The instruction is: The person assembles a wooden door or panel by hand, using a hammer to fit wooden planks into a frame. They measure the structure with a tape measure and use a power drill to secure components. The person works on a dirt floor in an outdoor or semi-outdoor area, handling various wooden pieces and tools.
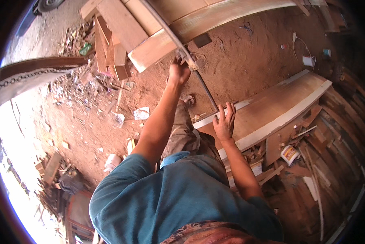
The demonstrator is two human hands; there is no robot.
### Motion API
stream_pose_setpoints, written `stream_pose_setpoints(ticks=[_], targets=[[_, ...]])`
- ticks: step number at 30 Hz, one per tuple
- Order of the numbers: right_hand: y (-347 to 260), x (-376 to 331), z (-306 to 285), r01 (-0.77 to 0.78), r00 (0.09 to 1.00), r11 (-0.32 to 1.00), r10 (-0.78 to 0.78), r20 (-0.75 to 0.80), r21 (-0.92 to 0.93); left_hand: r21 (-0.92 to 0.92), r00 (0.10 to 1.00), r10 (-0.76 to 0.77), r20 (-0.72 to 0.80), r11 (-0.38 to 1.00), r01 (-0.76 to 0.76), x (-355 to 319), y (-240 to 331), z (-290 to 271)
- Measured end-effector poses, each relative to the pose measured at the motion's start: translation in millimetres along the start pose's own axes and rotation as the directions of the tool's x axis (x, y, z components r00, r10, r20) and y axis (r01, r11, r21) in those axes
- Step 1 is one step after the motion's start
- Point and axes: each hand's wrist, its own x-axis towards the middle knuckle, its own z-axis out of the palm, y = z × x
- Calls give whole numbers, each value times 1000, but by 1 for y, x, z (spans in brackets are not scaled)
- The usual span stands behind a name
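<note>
A long metal bar clamp (162, 22) lies across a pale wooden frame (158, 49). My left hand (179, 74) is at its near end, fingers curled around the clamp's head and partly hidden. Beyond the head, the bar continues as a dark rod (205, 90) slanting down toward a long wooden panel (272, 103) with whitish edges. At that panel's left end, beside the rod's tip, rests my right hand (225, 124). Its fingers are stretched out and slightly apart, with nothing seen in them.
Boxy wooden pieces (109, 49) stand left of the frame. Wood scraps and litter (84, 81) cover the dirt floor there. Stacked planks (333, 138) and a white tub (290, 154) lie at right. A white cup (309, 61) sits beyond the panel.
</note>
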Motion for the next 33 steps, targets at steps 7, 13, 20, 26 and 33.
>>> stream_pose_setpoints(ticks=[7,13,20,26,33], targets=[[14,-2,24,-66,990,856,120,-73,513,966,984,60,-166,208,150,-150,12,-36],[15,-4,39,-519,823,203,380,422,830,778,854,-283,436,-358,-516,-225,-88,79],[11,11,59,-407,593,-819,99,799,403,722,885,-154,438,-526,-449,-198,-135,86],[35,36,34,-457,672,487,737,-70,745,829,962,-107,-252,-537,158,-230,-95,13],[52,56,73,-523,832,79,261,489,849,815,815,-324,-481,-508,279,-208,-106,60]])
